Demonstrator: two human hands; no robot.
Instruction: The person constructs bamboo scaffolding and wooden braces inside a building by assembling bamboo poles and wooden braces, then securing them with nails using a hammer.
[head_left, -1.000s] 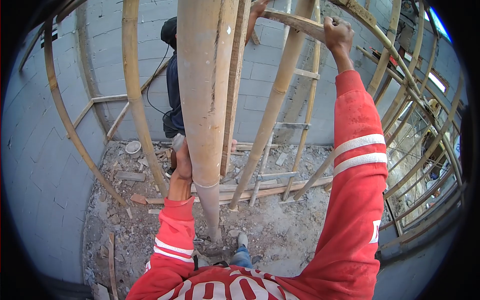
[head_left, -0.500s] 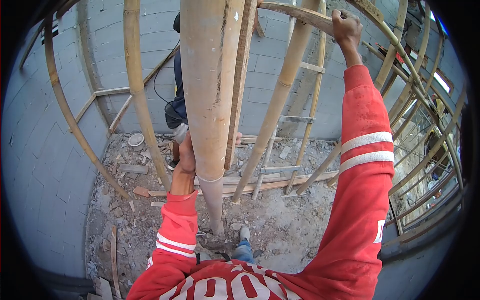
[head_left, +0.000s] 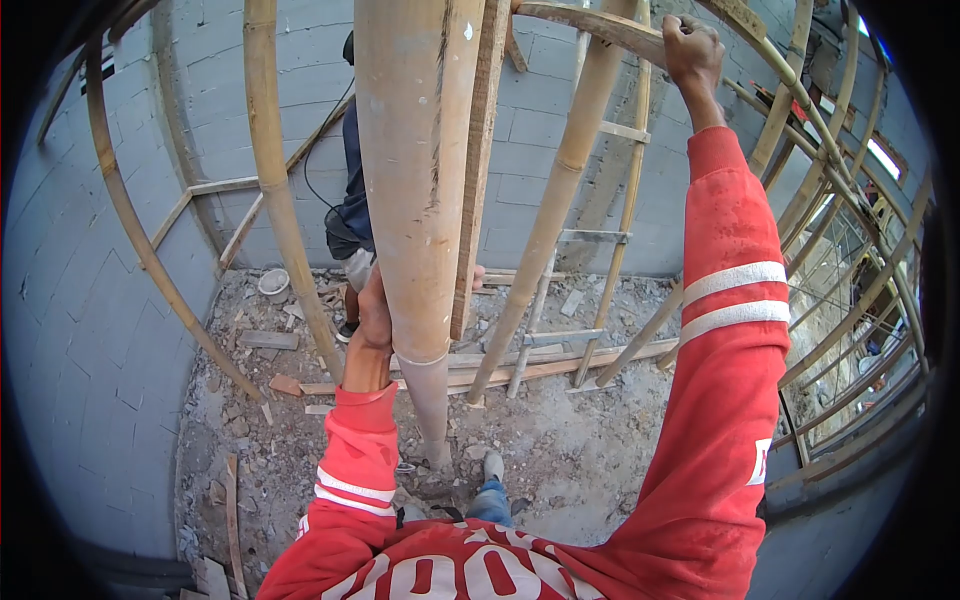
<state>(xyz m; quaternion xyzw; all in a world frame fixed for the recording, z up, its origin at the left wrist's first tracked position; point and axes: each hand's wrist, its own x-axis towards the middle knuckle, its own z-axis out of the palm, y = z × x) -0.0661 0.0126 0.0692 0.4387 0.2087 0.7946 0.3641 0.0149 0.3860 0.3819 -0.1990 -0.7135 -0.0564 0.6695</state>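
A thick, pale round post (head_left: pixel 415 180) stands upright in front of me, narrowing to a greyish lower section near the ground. Along its right side runs a long wooden plank (head_left: pixel 478 190). My left hand (head_left: pixel 373 318) is wrapped round the back of the post, its fingertips showing past the plank's right edge; the rest of its fingers are hidden. High on the right, my right hand (head_left: pixel 693 52) is closed on the end of a wooden slat (head_left: pixel 600 28), which reaches leftward to the top of the plank.
Bamboo poles (head_left: pixel 270 180) lean on both sides, and a ladder (head_left: pixel 575 237) stands behind. Another person (head_left: pixel 352 190) is partly hidden behind the post. Rubble, boards (head_left: pixel 545 371) and a white bucket (head_left: pixel 273 282) lie on the ground before a grey block wall (head_left: pixel 90 330).
The post and plank sit very slightly further left in view. Both hands keep the same holds.
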